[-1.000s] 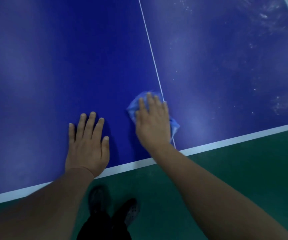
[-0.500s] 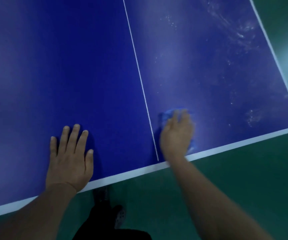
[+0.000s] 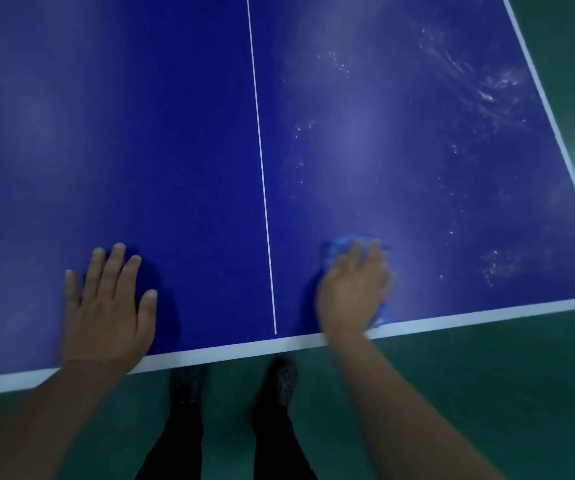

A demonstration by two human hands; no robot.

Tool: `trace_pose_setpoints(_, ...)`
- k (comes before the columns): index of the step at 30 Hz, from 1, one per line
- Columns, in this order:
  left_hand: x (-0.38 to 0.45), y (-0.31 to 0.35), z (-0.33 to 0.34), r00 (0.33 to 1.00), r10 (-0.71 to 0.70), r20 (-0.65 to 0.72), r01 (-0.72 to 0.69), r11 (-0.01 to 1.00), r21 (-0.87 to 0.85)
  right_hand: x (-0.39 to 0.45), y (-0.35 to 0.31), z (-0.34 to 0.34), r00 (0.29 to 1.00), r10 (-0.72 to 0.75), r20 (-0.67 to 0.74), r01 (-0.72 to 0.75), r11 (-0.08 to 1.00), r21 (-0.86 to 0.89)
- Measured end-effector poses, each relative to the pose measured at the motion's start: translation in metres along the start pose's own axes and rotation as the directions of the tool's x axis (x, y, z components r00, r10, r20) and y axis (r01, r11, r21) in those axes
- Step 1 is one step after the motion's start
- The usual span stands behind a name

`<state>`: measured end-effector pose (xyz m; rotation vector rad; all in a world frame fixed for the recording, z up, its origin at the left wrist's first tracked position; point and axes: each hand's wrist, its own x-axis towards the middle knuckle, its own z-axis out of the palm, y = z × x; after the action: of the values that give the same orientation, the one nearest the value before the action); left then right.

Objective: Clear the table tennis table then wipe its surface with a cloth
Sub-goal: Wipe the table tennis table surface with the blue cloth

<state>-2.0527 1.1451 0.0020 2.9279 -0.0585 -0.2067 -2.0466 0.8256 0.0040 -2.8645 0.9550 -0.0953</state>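
At six o'clock, dark shoes (image 3: 234, 386) stand on the green floor. The left hand (image 3: 108, 306) lies flat, fingers straight, on the table (image 3: 140, 133). The right hand (image 3: 352, 289) presses the blue cloth (image 3: 341, 244) at four o'clock, fingers extended. It looks soft, light and bunched, best held under the palm; no clear long axis. White smears (image 3: 487, 95) remain toward one o'clock.

Blue cloth (image 3: 339, 244) on smudged table (image 3: 175, 150)

My left hand (image 3: 106, 306) flat on the table (image 3: 175, 133) left of its centre line (image 3: 262, 168), my right hand (image 3: 352, 292) on the cloth (image 3: 343, 244) right of that line, both near the table's front edge.
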Motion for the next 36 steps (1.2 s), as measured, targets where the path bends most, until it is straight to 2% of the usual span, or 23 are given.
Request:
trace_pose_setpoints(1,-0.004,0.015,0.000,0.998,-0.052,-0.022,0.052,0.998,-0.030,-0.022,-0.020,0.004,0.979,-0.196,0.052,0.197,0.980,-0.006)
trace_pose_setpoints(3,-0.012,0.048,0.003,0.989,-0.138,-0.047,0.133,0.987,-0.092,-0.064,-0.038,0.006,0.821,-0.533,0.203,0.541,0.841,0.020)
trace_pose_setpoints(4,-0.014,0.065,0.004,0.985,-0.165,-0.052,0.158,0.980,-0.119,-0.069,-0.032,0.006,0.759,-0.613,0.221,0.622,0.783,0.035)
trace_pose_setpoints(5,-0.015,0.080,0.007,0.983,-0.174,-0.051,0.166,0.976,-0.138,-0.058,-0.016,0.005,0.731,-0.644,0.224,0.649,0.758,0.062)
trace_pose_setpoints(6,-0.015,0.093,0.010,0.984,-0.171,-0.046,0.162,0.976,-0.146,-0.041,0.006,0.005,0.742,-0.636,0.213,0.640,0.766,0.060)
trace_pose_setpoints(8,-0.014,0.111,0.015,0.988,-0.150,-0.026,0.145,0.980,-0.138,0.005,0.059,-0.003,0.817,-0.534,0.219,0.547,0.837,0.000)
trace_pose_setpoints(11,-0.010,0.122,0.026,0.989,-0.146,0.005,0.146,0.986,-0.077,0.072,0.123,-0.014,0.941,-0.269,0.205,0.287,0.956,-0.064)
trace_pose_setpoints(13,-0.009,0.121,0.033,0.987,-0.162,0.010,0.162,0.986,-0.041,0.084,0.127,-0.013,0.980,-0.135,0.146,0.143,0.989,-0.047)
trace_pose_setpoints(14,-0.008,0.120,0.035,0.986,-0.165,0.009,0.165,0.986,-0.035,0.079,0.120,-0.009,0.983,-0.136,0.121,0.142,0.989,-0.041)
trace_pose_setpoints(16,-0.008,0.119,0.038,0.987,-0.161,0.007,0.161,0.986,-0.037,0.054,0.095,-0.003,0.950,-0.292,0.108,0.298,0.953,-0.048)
trace_pose_setpoints(18,-0.008,0.118,0.039,0.988,-0.153,-0.006,0.152,0.987,-0.054,0.025,0.059,0.006,0.829,-0.535,0.159,0.544,0.839,-0.017)
trace_pose_setpoints(20,-0.009,0.118,0.039,0.988,-0.154,-0.024,0.151,0.985,-0.089,0.012,0.015,0.015,0.680,-0.712,0.176,0.718,0.695,0.036)
trace_pose_setpoints(25,-0.009,0.119,0.039,0.983,-0.179,-0.046,0.173,0.979,-0.111,0.031,-0.089,0.033,0.333,-0.923,0.193,0.929,0.356,0.102)
trace_pose_setpoints(26,-0.008,0.119,0.039,0.984,-0.176,-0.036,0.172,0.980,-0.099,0.044,-0.101,0.035,0.284,-0.940,0.191,0.947,0.306,0.097)
trace_pose_setpoints(27,-0.007,0.119,0.040,0.985,-0.172,-0.026,0.169,0.982,-0.083,0.064,-0.108,0.035,0.268,-0.946,0.182,0.955,0.286,0.084)
trace_pose_setpoints(28,-0.007,0.118,0.040,0.986,-0.167,-0.013,0.165,0.984,-0.067,0.089,-0.110,0.033,0.300,-0.939,0.166,0.948,0.314,0.061)
trace_pose_setpoints(29,-0.007,0.119,0.039,0.986,-0.164,-0.002,0.164,0.985,-0.059,0.120,-0.109,0.032,0.385,-0.909,0.157,0.919,0.393,0.021)
trace_pose_setpoints(30,-0.006,0.118,0.039,0.986,-0.166,0.004,0.166,0.984,-0.057,0.153,-0.103,0.031,0.505,-0.850,0.149,0.862,0.506,-0.031)
trace_pose_setpoints(32,-0.007,0.119,0.038,0.986,-0.167,0.015,0.168,0.984,-0.051,0.215,-0.077,0.028,0.757,-0.645,0.109,0.654,0.749,-0.105)
trace_pose_setpoints(33,-0.007,0.119,0.038,0.986,-0.164,0.022,0.165,0.985,-0.049,0.238,-0.059,0.026,0.845,-0.527,0.090,0.534,0.839,-0.105)
trace_pose_setpoints(34,-0.007,0.119,0.038,0.986,-0.163,0.026,0.164,0.985,-0.047,0.252,-0.044,0.022,0.905,-0.418,0.075,0.423,0.902,-0.081)
trace_pose_setpoints(36,-0.007,0.119,0.037,0.985,-0.172,0.030,0.173,0.984,-0.044,0.255,-0.037,0.021,0.970,-0.236,0.061,0.238,0.971,-0.026)
